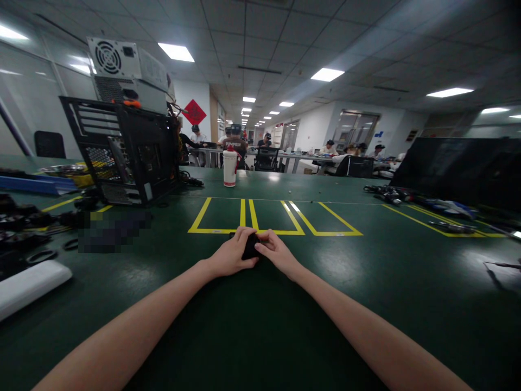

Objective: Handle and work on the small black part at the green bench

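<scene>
Between my two hands, low over the green table (285,304), is a small black object (250,247); its exact kind is hidden by my fingers. My left hand (234,254) is wrapped over its left side and top, thumb toward me. On its right side, the bent fingers and thumb of my right hand (279,252) press against it. Just beyond my hands lie yellow tape outlines (277,232) on the tabletop.
Left stands a black computer case (138,152) with power supplies (126,70) stacked on top. A white cup (230,168) is straight ahead. Cables and dark parts lie at the left, by a white block (32,288). A dark monitor (464,168) is at right. People sit in the background.
</scene>
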Demonstrator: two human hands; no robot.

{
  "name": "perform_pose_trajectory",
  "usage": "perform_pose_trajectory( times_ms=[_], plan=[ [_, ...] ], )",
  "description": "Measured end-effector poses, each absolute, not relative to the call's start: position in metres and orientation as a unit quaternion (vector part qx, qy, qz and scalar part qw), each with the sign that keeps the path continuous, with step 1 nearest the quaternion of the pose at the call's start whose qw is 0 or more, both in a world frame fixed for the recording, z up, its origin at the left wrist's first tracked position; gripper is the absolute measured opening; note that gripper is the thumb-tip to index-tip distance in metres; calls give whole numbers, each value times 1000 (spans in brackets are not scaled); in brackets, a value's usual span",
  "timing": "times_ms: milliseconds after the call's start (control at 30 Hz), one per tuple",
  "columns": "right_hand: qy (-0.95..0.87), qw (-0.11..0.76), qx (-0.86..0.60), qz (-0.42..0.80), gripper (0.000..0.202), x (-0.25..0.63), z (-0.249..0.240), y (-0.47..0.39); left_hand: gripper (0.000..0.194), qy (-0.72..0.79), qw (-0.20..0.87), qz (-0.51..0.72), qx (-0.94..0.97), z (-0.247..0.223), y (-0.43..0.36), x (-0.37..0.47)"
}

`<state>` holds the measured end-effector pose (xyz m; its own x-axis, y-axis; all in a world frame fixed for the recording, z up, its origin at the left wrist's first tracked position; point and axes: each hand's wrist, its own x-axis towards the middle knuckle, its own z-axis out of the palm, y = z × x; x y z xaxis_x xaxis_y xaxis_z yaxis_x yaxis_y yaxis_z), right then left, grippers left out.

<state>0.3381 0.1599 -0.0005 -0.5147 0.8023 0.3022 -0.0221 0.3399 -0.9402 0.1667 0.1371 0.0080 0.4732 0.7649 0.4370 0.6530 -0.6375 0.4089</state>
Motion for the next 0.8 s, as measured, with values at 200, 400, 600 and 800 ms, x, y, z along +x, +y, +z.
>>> perform_pose_trajectory(
  times_ms=[200, 400, 600, 800],
  plan=[
    [-701, 417, -303, 493, 29, 337, -5, 165, 60, 418, 98, 297, 853, 10, 136, 166],
    [-694, 400, -280, 529, 31, 340, -5, 165, 59, 418, 86, 299, 853, 10, 135, 166],
    [-695, 415, -262, 526, 26, 339, -4, 163, 59, 417, 90, 300, 853, 9, 136, 167],
    [-698, 422, -284, 504, 21, 337, 1, 161, 60, 416, 88, 302, 853, 8, 137, 167]
  ],
)
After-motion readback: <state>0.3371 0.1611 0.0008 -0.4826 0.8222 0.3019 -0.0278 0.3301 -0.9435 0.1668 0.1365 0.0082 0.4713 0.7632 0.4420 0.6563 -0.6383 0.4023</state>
